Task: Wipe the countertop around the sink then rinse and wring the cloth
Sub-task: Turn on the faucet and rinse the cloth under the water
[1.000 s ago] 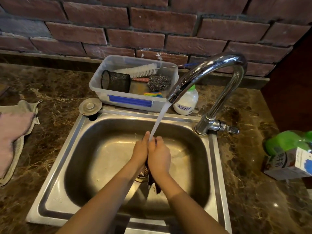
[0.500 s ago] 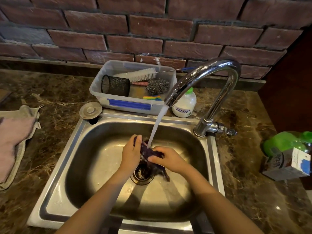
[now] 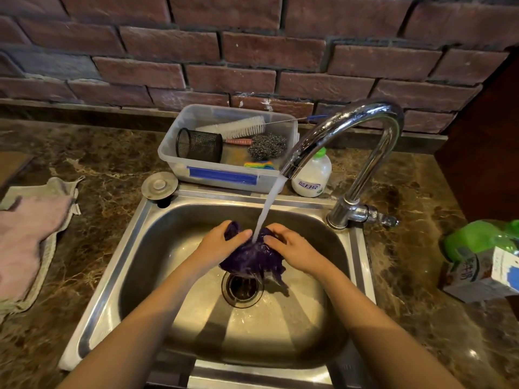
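Purple cloth (image 3: 250, 258) bunched under the tap stream (image 3: 266, 206); your left hand (image 3: 222, 245) and right hand (image 3: 295, 249) both clench it above the drain (image 3: 242, 287).

Glossy steel sink (image 3: 132, 276) and chrome faucet (image 3: 373, 127) — polished marble countertop (image 3: 106, 169), rough brick wall (image 3: 224, 51).

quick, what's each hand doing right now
Left hand: fingers curled round the purple cloth, holding it under the running water.
Right hand: also gripping the purple cloth, on its other side.
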Demonstrator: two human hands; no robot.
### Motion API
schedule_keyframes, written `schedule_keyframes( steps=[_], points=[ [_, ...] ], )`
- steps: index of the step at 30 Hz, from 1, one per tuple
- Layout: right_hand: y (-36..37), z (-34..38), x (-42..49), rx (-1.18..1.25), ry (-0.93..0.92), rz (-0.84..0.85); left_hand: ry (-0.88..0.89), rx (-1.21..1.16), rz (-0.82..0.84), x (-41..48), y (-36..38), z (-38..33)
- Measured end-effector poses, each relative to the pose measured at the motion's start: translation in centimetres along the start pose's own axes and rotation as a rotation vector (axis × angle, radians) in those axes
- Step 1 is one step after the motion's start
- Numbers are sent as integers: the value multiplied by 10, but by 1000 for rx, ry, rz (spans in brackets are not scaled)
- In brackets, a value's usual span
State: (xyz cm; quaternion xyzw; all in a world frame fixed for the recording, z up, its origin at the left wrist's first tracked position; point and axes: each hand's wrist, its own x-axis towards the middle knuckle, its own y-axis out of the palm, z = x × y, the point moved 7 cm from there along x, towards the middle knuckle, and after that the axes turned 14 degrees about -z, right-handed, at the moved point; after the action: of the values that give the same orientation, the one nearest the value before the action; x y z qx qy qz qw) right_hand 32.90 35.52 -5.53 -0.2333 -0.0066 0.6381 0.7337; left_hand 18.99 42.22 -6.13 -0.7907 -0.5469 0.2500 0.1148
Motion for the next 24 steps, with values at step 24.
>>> schedule_keyframes(
  steps=[24],
  points=[
    [25,16,-1,-108,137,-661,-390,-602,-191,-33,39,2]
  ],
)
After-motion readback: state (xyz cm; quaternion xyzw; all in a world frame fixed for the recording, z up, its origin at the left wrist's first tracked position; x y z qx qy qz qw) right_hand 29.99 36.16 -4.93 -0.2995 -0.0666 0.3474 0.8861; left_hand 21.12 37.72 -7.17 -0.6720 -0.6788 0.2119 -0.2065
